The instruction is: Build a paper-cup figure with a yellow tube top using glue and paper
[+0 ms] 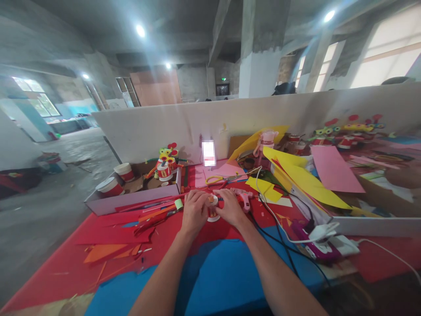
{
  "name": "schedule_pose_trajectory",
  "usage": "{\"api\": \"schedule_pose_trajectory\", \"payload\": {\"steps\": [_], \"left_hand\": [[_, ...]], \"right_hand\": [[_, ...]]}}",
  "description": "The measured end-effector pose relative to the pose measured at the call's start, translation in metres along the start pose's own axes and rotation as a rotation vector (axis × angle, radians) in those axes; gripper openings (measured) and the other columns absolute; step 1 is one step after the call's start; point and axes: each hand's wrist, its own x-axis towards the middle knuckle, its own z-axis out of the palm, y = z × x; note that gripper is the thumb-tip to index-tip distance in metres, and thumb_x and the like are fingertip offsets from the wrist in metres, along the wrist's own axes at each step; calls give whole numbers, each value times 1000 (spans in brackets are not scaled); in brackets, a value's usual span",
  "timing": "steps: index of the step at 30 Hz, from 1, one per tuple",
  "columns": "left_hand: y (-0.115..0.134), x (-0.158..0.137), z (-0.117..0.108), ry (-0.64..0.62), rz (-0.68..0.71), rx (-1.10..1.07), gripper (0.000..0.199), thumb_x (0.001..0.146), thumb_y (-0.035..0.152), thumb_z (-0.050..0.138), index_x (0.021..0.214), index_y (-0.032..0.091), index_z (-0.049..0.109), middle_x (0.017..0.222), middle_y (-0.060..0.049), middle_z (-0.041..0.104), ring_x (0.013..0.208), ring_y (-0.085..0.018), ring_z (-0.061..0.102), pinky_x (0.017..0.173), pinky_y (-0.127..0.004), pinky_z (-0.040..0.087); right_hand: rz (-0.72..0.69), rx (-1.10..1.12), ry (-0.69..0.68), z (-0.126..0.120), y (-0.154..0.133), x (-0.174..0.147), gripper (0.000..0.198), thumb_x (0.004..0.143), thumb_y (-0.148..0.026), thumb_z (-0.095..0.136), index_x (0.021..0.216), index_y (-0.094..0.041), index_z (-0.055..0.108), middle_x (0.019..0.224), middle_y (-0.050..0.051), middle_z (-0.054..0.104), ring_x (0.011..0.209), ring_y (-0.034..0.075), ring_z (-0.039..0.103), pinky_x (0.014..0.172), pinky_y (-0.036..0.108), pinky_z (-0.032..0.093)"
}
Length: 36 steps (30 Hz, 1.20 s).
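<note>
A small red-and-white paper cup [213, 215] stands upside down between my hands, its wide rim downward. A small orange piece shows at its top. My left hand [194, 211] closes on the cup from the left, fingers curled at its upper side. From the right, my right hand [231, 210] grips the cup too, with thumb and fingers bent against it. The fingers hide much of the cup. A pink glue gun [244, 199] lies just beyond my right hand, and yellow-handled scissors [215, 179] lie behind the cup.
Left, a box [138, 199] holds paper cups and a finished paper-cup figure [165, 169]. A phone [208, 153] leans on the white partition [158, 127]. Right, a box [371, 226] of coloured paper and a purple power strip [312, 243] with cables lie near my forearm. Blue sheets [223, 272] cover the front.
</note>
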Motion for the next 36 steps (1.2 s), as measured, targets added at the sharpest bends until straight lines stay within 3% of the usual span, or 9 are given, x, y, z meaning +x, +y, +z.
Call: {"api": "schedule_pose_trajectory", "payload": {"steps": [7,13,25,36], "left_hand": [[-3,0,-4,26,-44,19,30,82,7,47,102,19,67,100,-7,70,97,-22,55,86,-39,45],[-1,1,-5,-79,7,22,44,79,5,48,116,23,65,113,-7,68,105,-24,53,89,-42,44],[-1,0,-2,-96,22,52,30,79,4,51,94,22,70,98,-5,72,102,-25,55,86,-43,41],[-2,-1,0,-88,6,74,34,80,6,51,101,24,71,96,-7,70,99,-24,54,83,-42,42]], "right_hand": [[-7,78,34,-10,-10,0,45,73,-23,69,116,-19,58,117,10,64,113,28,52,102,50,35],[-56,75,46,-8,-11,0,34,72,-18,67,106,-19,62,108,9,66,106,27,56,99,48,37],[-85,61,37,-9,-16,0,28,72,-11,62,98,-21,64,101,7,66,101,25,57,98,47,36],[-89,49,47,-6,-11,-1,30,71,-12,63,100,-21,63,102,7,66,103,26,56,97,47,37]]}}
